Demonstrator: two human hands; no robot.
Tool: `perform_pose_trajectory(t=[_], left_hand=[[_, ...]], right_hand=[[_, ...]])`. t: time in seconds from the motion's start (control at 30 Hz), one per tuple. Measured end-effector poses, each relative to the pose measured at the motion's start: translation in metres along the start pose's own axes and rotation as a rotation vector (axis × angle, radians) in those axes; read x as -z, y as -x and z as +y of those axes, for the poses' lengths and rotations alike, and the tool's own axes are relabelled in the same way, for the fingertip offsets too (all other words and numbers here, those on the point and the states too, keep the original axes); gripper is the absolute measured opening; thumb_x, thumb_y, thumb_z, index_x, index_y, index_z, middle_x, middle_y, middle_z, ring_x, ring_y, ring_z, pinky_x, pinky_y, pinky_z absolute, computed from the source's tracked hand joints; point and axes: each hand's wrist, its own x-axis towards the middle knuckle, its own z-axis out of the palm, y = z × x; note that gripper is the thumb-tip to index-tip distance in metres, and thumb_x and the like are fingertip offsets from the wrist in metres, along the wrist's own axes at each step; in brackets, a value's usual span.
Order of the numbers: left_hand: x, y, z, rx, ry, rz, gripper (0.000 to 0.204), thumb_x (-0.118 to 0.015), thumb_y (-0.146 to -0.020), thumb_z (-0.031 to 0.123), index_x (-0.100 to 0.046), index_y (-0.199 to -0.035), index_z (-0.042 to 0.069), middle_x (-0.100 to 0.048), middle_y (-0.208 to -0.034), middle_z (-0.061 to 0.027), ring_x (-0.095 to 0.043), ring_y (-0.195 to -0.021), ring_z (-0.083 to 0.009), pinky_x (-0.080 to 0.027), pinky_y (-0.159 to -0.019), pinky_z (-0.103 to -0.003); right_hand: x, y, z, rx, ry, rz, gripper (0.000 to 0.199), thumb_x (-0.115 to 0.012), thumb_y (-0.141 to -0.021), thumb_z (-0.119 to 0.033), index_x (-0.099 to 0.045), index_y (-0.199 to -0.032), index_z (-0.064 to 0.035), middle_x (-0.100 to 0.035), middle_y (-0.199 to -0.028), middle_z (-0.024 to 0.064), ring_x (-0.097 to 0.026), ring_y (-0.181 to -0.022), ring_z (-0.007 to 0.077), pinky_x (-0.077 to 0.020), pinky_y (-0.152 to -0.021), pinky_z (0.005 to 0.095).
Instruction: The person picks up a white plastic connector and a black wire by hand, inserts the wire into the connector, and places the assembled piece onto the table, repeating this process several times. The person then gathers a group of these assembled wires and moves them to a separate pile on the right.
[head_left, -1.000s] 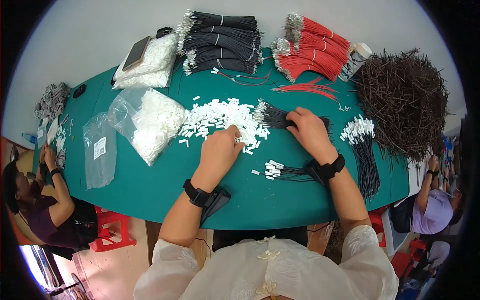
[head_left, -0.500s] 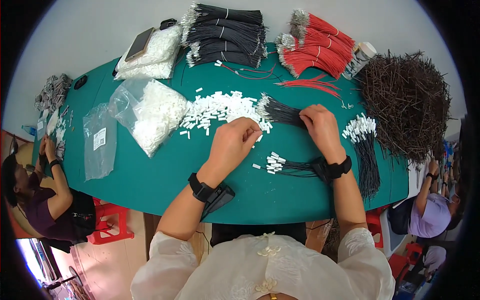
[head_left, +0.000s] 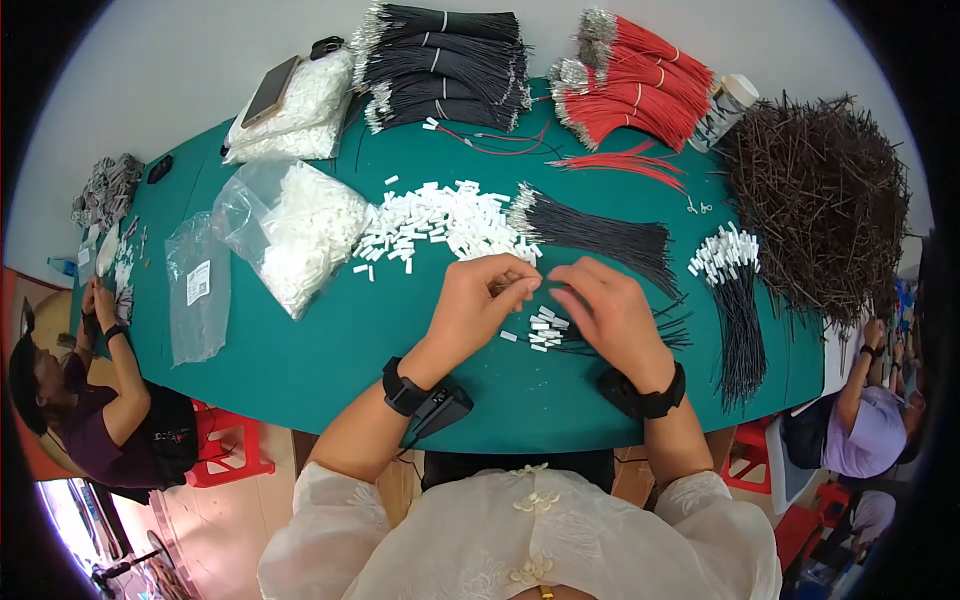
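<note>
My left hand (head_left: 483, 300) and my right hand (head_left: 605, 310) meet over the green table (head_left: 300, 350), fingertips almost touching. The left fingers pinch a small white plastic connector; the right fingers hold a thin black wire against it. Just below my hands lies a small bunch of black wires with white connectors fitted (head_left: 545, 330). Behind my hands sit a heap of loose white connectors (head_left: 440, 220) and a bundle of bare-ended black wires (head_left: 590, 232).
A second finished bunch of wires (head_left: 735, 290) lies at right, beside a big pile of dark wires (head_left: 825, 200). Bundles of black wires (head_left: 450, 50) and red wires (head_left: 630, 75) lie at the back. Bags of connectors (head_left: 290, 230) sit left. Other people work at both table ends.
My right hand left the black wire bundle and came down toward me. My left hand moved from the connector heap to meet it above the finished bunch.
</note>
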Motion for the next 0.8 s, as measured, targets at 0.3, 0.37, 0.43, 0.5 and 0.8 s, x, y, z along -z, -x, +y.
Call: perform_pose_trajectory(t=[0.3, 0.37, 0.43, 0.5, 0.8], left_hand=[[0.005, -0.003, -0.004, 0.055, 0.087, 0.016, 0.010, -0.070, -0.092, 0.006, -0.072, -0.099, -0.001, -0.071, -0.083, -0.0032, -0.064, -0.073, -0.0070, -0.051, -0.064, -0.022], [0.004, -0.002, -0.004, 0.073, 0.059, -0.011, 0.010, -0.069, -0.094, 0.006, -0.071, -0.100, -0.002, -0.072, -0.086, -0.0032, -0.065, -0.077, -0.0072, -0.051, -0.067, -0.022], [0.000, -0.002, -0.005, 0.026, 0.075, 0.052, 0.011, -0.073, -0.089, 0.006, -0.072, -0.099, 0.000, -0.071, -0.080, -0.0037, -0.063, -0.069, -0.0081, -0.050, -0.061, -0.023], [-0.001, -0.003, -0.004, 0.013, 0.082, 0.078, 0.013, -0.075, -0.087, 0.007, -0.072, -0.098, 0.001, -0.070, -0.077, -0.0040, -0.062, -0.064, -0.0085, -0.049, -0.058, -0.023], [0.007, -0.009, -0.003, -0.377, -0.696, 0.166, 0.024, -0.078, -0.074, 0.001, -0.073, -0.097, 0.007, -0.062, -0.088, -0.0065, -0.058, -0.086, -0.0260, -0.049, -0.075, -0.037]], right_hand=[[-0.002, 0.003, 0.004, -0.061, -0.163, 0.135, 0.011, -0.075, -0.080, 0.000, -0.072, -0.091, -0.0015, -0.064, -0.073, 0.0098, -0.059, -0.061, 0.0221, -0.0447, -0.053, 0.0321], [-0.003, 0.004, 0.003, -0.078, -0.177, 0.140, 0.010, -0.075, -0.080, 0.000, -0.073, -0.089, -0.0016, -0.064, -0.072, 0.0097, -0.059, -0.061, 0.0215, -0.0443, -0.053, 0.0317], [-0.004, 0.003, 0.003, -0.058, -0.192, 0.175, 0.010, -0.076, -0.079, 0.000, -0.073, -0.089, -0.0015, -0.064, -0.071, 0.0091, -0.058, -0.059, 0.0202, -0.0432, -0.051, 0.0313], [-0.004, 0.005, 0.007, -0.058, -0.204, 0.192, 0.010, -0.076, -0.079, 0.000, -0.073, -0.089, -0.0015, -0.063, -0.071, 0.0088, -0.058, -0.057, 0.0195, -0.0426, -0.051, 0.0312], [0.001, 0.008, 0.014, -0.260, -0.154, 0.197, 0.010, -0.078, -0.079, 0.001, -0.072, -0.087, 0.0008, -0.062, -0.069, 0.0067, -0.053, -0.054, 0.0106, -0.0394, -0.049, 0.0250]])
